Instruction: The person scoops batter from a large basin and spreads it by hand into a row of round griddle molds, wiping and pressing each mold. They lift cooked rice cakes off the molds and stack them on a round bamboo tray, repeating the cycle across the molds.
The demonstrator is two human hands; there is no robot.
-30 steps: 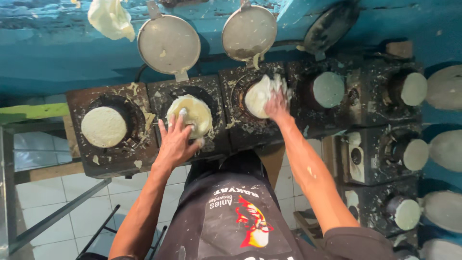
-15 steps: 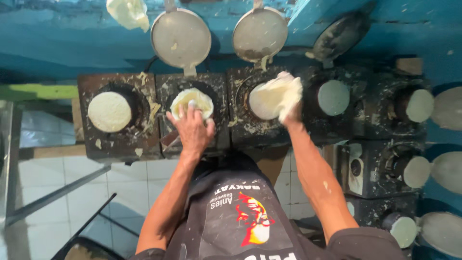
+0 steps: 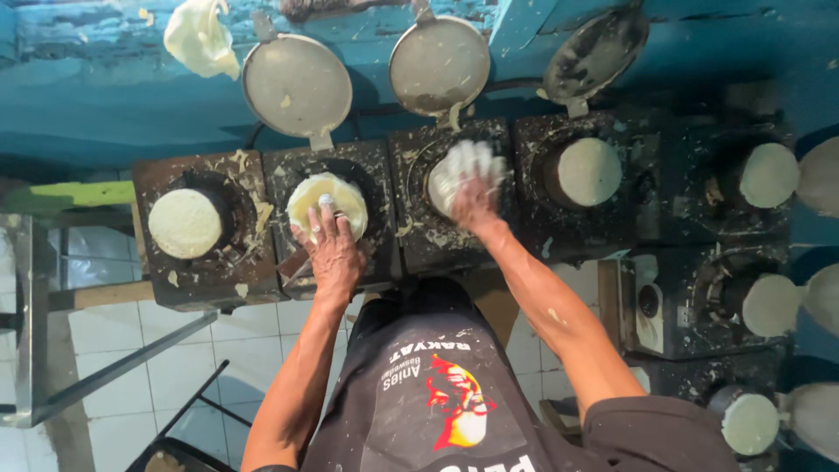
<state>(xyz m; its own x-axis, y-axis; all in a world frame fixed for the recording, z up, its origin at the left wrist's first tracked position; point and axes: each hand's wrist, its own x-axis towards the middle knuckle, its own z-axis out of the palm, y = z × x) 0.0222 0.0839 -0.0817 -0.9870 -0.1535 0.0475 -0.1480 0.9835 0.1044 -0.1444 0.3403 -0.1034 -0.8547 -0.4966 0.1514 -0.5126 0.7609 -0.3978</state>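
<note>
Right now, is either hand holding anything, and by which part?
Left hand presses its fingertips on a flatbread's near edge. Right hand touches another flatbread; grip blurred.

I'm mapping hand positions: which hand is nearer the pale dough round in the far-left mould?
Left. The left hand rests on the next mould's dough, right beside that dough round; the right hand is two moulds away.
</note>
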